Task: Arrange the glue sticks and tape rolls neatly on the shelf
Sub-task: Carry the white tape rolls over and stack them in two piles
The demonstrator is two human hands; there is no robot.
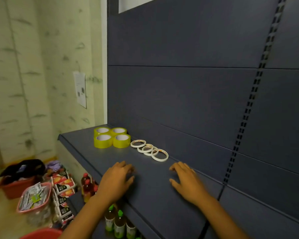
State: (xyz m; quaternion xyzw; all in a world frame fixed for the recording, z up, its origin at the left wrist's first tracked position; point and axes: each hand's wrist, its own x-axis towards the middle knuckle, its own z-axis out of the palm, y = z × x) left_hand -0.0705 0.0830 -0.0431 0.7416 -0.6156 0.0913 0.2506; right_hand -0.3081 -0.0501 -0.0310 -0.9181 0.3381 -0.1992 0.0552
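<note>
Head view: our left hand (118, 180) and right hand (186, 181) hover over the shelf (86, 152), both relaxed w/ fingers loosely curled, grasping nothing. The white rolls (149, 150) lie just ahead, between the hands and slightly nearer the right one; they overlap in a ragged row running away to the left. The yellow rolls (111, 138) sit beyond, ahead-left, in a tidy square. No glue sticks visible (maybe elsewhere). Bare shelf lies ahead-right; the front edge is behind our left wrist.
</note>
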